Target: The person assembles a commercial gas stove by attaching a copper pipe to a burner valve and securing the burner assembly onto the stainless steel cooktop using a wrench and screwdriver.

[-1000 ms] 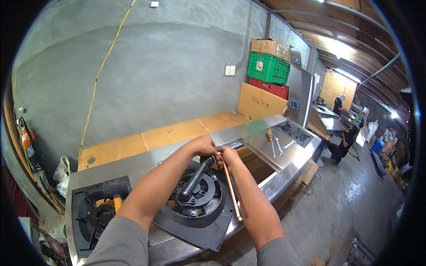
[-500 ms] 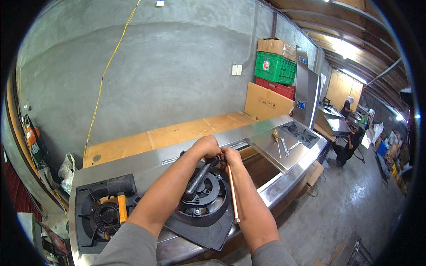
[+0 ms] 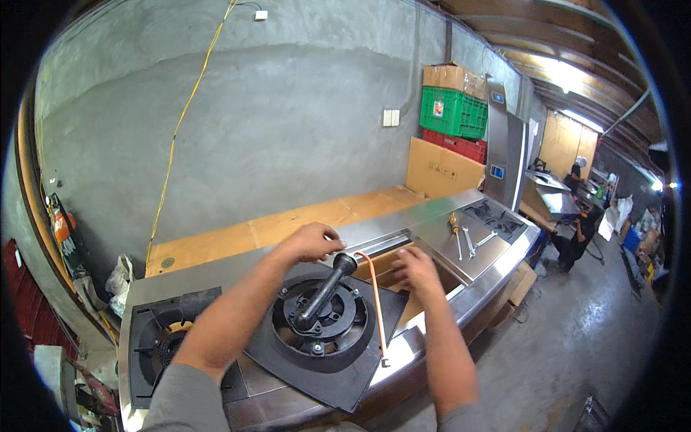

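Observation:
A black cast-iron gas burner [image 3: 335, 347] sits tilted on a dark square plate [image 3: 344, 389] across the steel stove counter. From its centre a thick black pipe [image 3: 324, 297] slants up to the far right. A thin copper tube [image 3: 377, 309] hooks over at the pipe's tip and runs down to a fitting at its lower end; whether it is fastened at the tip I cannot tell. Just beyond the tip hovers my left hand [image 3: 311, 243], fingers loosely apart and empty. My right hand [image 3: 417, 271] is right of the tube, open over the counter's rectangular opening, slightly blurred.
Left on the counter is another burner [image 3: 171, 342]. A screwdriver [image 3: 455, 232] and wrenches [image 3: 471, 243] lie on the steel panel at right. Behind run a cardboard sheet [image 3: 288, 219] and stacked crates [image 3: 453, 113]. Two people work at the far right.
Both hands have let go at the pipe's tip and moved apart, left hand leftward, right hand rightward. The copper tube's bent top now shows. My view has shifted slightly.

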